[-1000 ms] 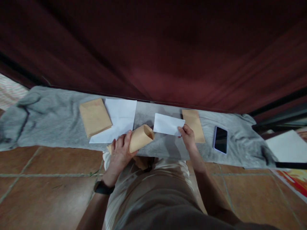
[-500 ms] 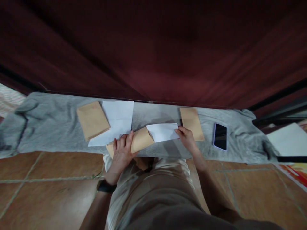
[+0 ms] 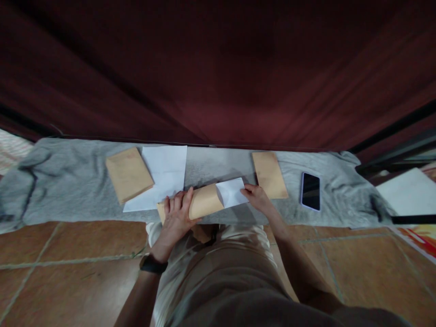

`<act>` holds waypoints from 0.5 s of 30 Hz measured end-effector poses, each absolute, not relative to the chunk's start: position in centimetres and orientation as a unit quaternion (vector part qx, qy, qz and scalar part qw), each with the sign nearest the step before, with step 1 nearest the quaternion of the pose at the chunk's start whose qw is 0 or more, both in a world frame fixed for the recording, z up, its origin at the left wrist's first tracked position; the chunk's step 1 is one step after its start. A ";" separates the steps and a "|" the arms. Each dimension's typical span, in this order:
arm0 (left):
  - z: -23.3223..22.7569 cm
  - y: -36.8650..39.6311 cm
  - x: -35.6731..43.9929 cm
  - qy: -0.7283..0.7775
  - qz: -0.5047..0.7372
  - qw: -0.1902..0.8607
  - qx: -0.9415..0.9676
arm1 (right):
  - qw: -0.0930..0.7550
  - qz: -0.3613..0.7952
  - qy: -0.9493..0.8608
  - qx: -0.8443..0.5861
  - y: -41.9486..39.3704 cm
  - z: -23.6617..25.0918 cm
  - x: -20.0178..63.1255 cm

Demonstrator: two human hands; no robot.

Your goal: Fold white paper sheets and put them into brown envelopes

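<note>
Grey cloth [image 3: 75, 181] is bearing a tan paper envelope [image 3: 204, 202] that the left hand [image 3: 177, 215] is clamping while the right hand [image 3: 257, 200], at three o'clock, is pinching a folded white sheet [image 3: 231, 193] half inside, best slid level.

No legible text anywhere — the brown envelope [image 3: 128, 173] perhaps bears faint marks.
</note>
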State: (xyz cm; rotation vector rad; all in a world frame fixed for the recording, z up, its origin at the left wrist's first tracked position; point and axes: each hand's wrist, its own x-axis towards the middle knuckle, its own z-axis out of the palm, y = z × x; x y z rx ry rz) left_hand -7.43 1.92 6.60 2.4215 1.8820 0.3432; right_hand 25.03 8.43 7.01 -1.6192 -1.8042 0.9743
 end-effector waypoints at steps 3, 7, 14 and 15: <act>6.3 2.2 -6.9 0.600 0.117 0.028 0.791 | 0.251 0.376 -0.659 -0.601 7.9 6.6 23.9; 6.0 2.6 -6.4 0.595 0.132 0.031 0.792 | 0.275 0.404 -0.640 -0.593 7.1 5.7 22.5; 5.6 2.9 -6.3 0.576 0.143 0.029 0.804 | 0.272 0.455 -0.602 -0.597 7.0 4.6 20.8; 5.6 2.9 -6.3 0.575 0.143 0.031 0.805 | 0.269 0.464 -0.597 -0.597 7.1 4.5 20.6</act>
